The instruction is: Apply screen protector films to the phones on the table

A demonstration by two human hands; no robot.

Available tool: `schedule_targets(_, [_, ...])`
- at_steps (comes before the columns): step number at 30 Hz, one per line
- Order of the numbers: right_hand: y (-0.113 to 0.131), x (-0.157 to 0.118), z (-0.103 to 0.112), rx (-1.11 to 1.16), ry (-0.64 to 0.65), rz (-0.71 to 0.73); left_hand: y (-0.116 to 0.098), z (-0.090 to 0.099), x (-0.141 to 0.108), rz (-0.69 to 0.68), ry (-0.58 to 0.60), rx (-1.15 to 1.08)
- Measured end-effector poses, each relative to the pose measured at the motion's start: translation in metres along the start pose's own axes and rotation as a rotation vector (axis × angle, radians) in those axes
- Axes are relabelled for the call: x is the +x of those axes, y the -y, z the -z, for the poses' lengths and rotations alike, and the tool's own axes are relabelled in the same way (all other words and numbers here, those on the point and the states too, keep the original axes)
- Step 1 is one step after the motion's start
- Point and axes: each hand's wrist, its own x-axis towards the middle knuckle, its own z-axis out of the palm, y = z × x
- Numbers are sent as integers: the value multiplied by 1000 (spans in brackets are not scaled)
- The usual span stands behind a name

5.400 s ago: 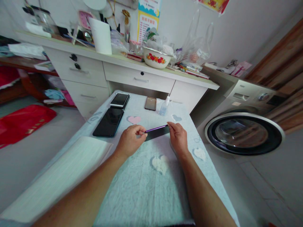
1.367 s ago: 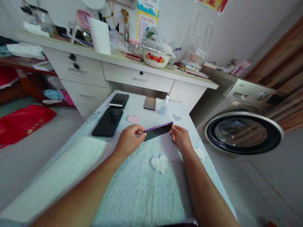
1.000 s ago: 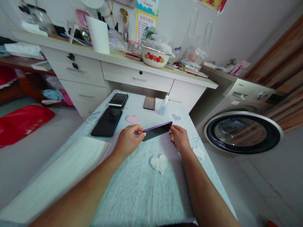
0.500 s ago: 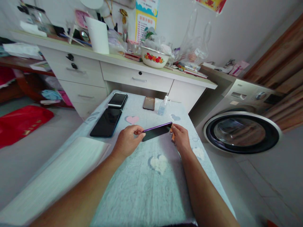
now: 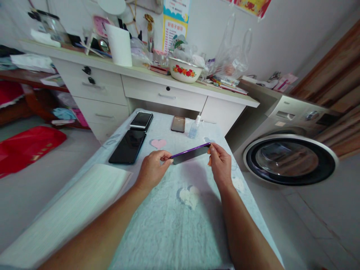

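Head view: purple-edged phone between left fingers and right fingers, clamped on opposite ends.

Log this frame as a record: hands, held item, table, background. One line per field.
left hand: pinching one end of the phone
right hand: gripping the other end, with an orange bit at its fingers, too small to identify
held item: phone, purple edge up, dark face toward camera
table, far left: tablet, white phone beyond it
table, far middle: brown case, spray bottle to its right
table, near left: pale sheet
background: bowl, washer
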Motion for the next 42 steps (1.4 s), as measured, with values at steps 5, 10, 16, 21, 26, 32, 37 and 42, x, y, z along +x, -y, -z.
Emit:
schedule_targets(5, [12, -7, 3, -139, -82, 254, 2, -5, 0, 8, 26, 5])
schedule_targets(10, [26, -12, 3, -332, -131, 527, 2, -13, 1, 26, 84, 1])
schedule_targets(16, [38, -19, -4, -439, -124, 712, 2, -14, 5, -47, 119, 112])
schedule_targets(21, [40, -25, -11, -473, -87, 758, 4, -12, 3, -57, 152, 228])
schedule_targets(26, [43, -30, -16, -474, -40, 824, 1, -9, 1, -51, 170, 245])
schedule_targets(32, [44, -39, -24, -465, 34, 885, -17, 2, -3, -222, 28, 8])
schedule_targets(37, [46, -44, -27, -471, 44, 919, -26, 9, -9, -323, -95, -54])
schedule_targets(42, [45, -44, -29, -479, 43, 927, -29, 9, -10, -386, -163, -39])
